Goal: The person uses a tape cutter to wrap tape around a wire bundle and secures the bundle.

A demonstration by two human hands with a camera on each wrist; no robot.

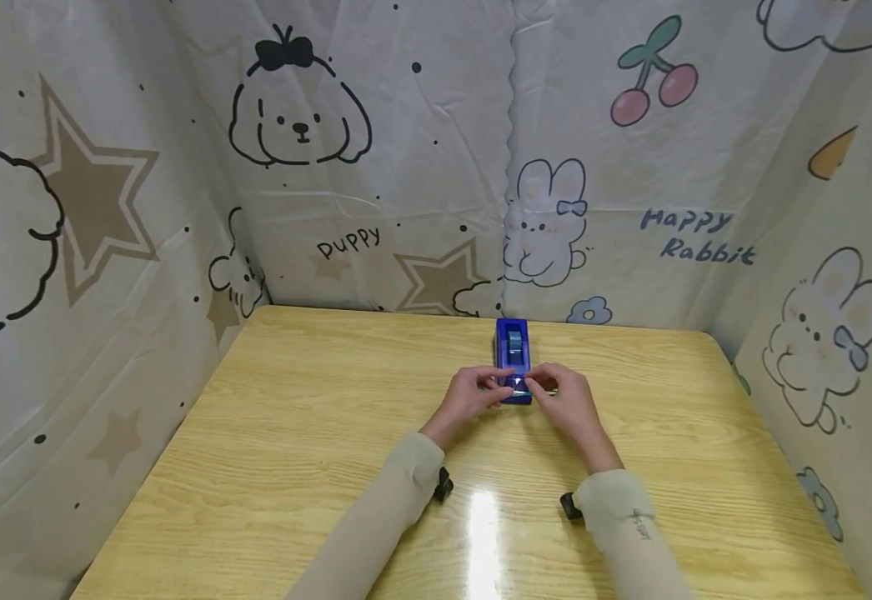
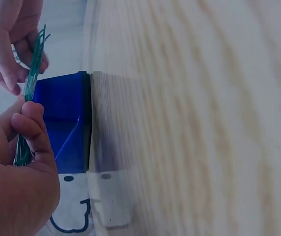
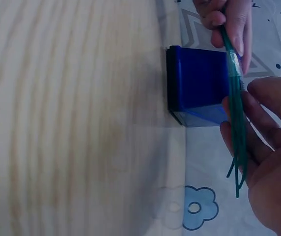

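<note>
A bundle of thin green strands (image 3: pixel 238 123), wrapped with clear tape (image 3: pixel 234 64) near its middle, is held between the two hands. My left hand (image 1: pixel 469 398) pinches one end between thumb and fingers, just beside the tape. At the tape, the thumb and forefinger of my right hand (image 1: pixel 565 404) come together, and its other fingers curl behind the strands. Loose strand ends stick out past the right fingers in the right wrist view. A blue tape dispenser (image 1: pixel 513 350) with a tape roll stands right behind the hands, its front partly hidden by them.
The wood-grain table (image 1: pixel 316 417) reaches back to a printed curtain (image 1: pixel 421 150) that also hangs along both sides. The dispenser stands near the table's far edge. Dark wrist cameras sit under both sleeves.
</note>
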